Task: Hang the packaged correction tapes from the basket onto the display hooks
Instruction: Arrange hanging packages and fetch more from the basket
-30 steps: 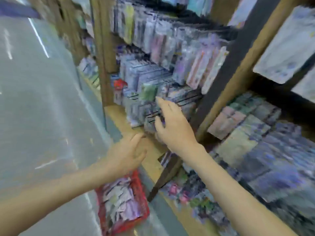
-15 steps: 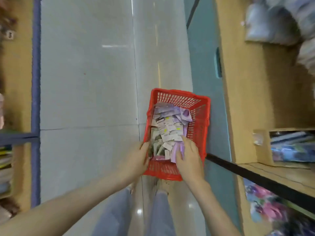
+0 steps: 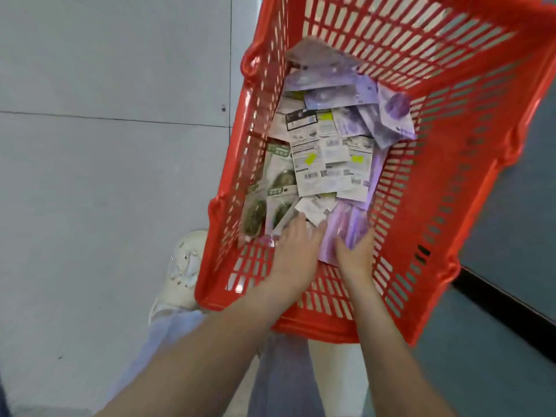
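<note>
A red plastic basket [image 3: 436, 206] stands on the floor right below me, filled with several packaged correction tapes [image 3: 328, 158]: purple ones, green ones and some lying white back up. Both hands are inside it at the near end. My left hand [image 3: 296, 254] lies on the pile with its fingers spread over a green pack and a white card. My right hand [image 3: 355, 254] grips a purple pack [image 3: 346, 227] at its near edge. The display hooks are out of view.
Grey floor tiles [image 3: 105, 176] spread to the left. A white shoe [image 3: 183, 266] stands against the basket's near left corner. A dark base with a black strip [image 3: 505, 305] runs along the right.
The view has closed in on the basket. Both hands have gone deeper into the near end of the pile, and the right hand's fingers have curled round the purple pack.
</note>
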`<state>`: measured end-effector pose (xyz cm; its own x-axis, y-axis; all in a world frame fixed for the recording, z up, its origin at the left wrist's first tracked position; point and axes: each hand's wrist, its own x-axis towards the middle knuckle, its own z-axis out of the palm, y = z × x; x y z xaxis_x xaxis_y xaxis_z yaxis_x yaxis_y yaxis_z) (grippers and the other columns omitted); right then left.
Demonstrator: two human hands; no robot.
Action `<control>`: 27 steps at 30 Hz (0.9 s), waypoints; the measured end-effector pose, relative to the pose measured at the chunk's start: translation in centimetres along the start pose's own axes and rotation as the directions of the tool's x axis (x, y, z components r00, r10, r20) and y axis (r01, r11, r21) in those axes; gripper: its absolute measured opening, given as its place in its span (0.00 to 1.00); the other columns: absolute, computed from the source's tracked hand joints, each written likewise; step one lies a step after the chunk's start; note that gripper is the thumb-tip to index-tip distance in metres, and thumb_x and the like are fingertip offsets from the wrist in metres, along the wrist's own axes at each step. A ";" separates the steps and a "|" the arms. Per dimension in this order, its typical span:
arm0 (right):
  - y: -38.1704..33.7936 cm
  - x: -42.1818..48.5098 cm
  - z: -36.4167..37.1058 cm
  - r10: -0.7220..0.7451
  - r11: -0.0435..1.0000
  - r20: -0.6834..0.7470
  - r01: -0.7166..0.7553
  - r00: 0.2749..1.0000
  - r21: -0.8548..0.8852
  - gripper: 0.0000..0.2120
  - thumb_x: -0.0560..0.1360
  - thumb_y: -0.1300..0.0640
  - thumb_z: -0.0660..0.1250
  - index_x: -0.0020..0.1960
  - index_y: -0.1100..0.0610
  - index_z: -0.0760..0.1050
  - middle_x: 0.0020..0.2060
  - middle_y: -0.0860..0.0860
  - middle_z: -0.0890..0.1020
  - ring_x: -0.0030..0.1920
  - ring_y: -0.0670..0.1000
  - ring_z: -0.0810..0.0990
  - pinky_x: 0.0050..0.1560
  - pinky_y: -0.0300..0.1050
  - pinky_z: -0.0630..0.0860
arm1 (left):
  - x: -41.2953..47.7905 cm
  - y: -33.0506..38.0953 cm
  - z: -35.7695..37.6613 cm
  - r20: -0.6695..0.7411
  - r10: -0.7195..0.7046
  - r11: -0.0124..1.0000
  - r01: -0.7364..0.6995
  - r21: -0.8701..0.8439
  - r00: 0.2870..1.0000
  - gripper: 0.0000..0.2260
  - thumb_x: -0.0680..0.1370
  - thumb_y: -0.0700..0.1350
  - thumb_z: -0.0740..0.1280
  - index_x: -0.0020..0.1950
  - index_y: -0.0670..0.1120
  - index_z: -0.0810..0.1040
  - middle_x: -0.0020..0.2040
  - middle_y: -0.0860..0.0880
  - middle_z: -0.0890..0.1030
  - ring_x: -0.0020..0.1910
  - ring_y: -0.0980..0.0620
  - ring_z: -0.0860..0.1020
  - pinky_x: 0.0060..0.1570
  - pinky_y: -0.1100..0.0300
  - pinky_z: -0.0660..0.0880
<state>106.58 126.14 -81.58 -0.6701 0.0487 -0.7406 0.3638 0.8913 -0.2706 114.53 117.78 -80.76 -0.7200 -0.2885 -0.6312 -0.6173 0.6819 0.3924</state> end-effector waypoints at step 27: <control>-1.2 -3.6 -3.2 0.016 0.937 -0.052 -0.034 0.998 -0.347 0.32 0.75 0.61 0.62 0.77 0.54 0.56 0.65 0.61 0.65 0.61 0.62 0.67 0.52 0.51 0.69 | 1.6 4.1 -0.4 0.146 -0.187 0.978 0.169 0.125 0.971 0.34 0.73 0.53 0.70 0.76 0.50 0.61 0.51 0.42 0.75 0.47 0.45 0.75 0.46 0.56 0.71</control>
<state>106.53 126.38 -76.62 -0.6971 0.0870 -0.7117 0.1391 0.9902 -0.0152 110.74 119.86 -79.90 -0.5378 -0.3094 -0.7842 -0.6857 0.7017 0.1934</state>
